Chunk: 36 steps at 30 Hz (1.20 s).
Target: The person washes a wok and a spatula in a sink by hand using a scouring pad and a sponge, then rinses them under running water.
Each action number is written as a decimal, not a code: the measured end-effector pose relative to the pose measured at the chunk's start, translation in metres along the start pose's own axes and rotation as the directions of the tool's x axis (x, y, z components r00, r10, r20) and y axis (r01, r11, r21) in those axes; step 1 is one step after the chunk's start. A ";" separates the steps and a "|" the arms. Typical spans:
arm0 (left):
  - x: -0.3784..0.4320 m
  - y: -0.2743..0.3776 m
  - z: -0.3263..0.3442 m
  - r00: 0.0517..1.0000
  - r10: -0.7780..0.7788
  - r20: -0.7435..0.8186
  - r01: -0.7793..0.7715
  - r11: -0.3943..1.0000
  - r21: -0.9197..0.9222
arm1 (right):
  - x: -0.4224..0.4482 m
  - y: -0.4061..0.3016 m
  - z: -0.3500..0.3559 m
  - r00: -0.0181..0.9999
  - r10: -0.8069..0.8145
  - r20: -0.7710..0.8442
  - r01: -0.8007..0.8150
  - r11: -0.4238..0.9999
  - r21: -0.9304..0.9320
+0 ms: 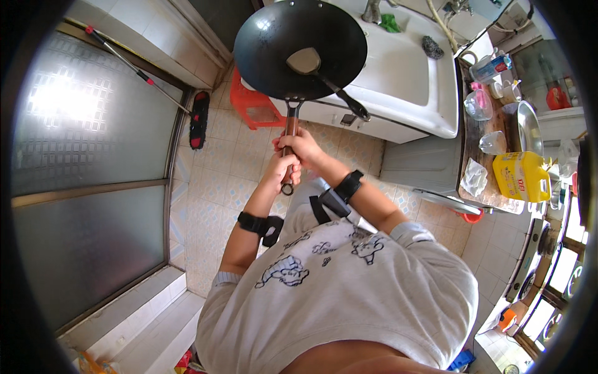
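Both my hands grip the brown handle of a dark wok, which reaches out in front of me at the top of the view. My left hand is wrapped round the handle near its ring end. Just above it, my right hand closes on the handle nearer the pan; the two hands touch or nearly touch. A metal spatula with a black handle lies in the wok, its handle sticking out over the rim at the right. The wok overlaps the edge of a white sink.
The white sink holds a steel scourer and a green cloth. A red plastic stool stands below the wok. Right, a wooden counter bears a yellow jug and plastic cups. A mop leans against the glass door at left.
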State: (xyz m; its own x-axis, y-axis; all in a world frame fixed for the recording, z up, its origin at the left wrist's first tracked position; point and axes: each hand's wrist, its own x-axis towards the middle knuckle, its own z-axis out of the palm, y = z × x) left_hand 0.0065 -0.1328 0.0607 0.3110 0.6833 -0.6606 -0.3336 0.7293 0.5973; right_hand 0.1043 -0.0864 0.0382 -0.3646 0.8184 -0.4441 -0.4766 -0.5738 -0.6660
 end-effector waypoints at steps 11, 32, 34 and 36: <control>-0.096 -0.043 0.035 0.992 0.047 0.113 -0.051 0.998 0.031 | -0.116 0.018 0.017 0.986 -0.165 0.030 0.163 0.985 0.056; -0.212 -0.172 0.078 0.670 -0.506 0.544 0.114 0.793 0.598 | -0.368 0.139 0.032 0.648 -0.402 -0.647 0.690 0.670 0.274; -0.224 -0.202 0.101 0.641 -0.554 0.532 0.117 0.755 0.645 | -0.399 0.154 0.013 0.589 -0.406 -0.699 0.738 0.623 0.260; -0.228 -0.233 0.123 0.576 -0.628 0.523 0.112 0.694 0.711 | -0.429 0.168 -0.011 0.515 -0.416 -0.750 0.793 0.563 0.232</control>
State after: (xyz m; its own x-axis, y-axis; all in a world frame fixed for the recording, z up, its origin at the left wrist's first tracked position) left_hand 0.1230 -0.4546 0.1286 0.8541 -0.0465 -0.5181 0.4358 0.6079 0.6638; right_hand 0.1893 -0.5335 0.1098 0.6105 0.6834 -0.4004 -0.7431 0.3193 -0.5880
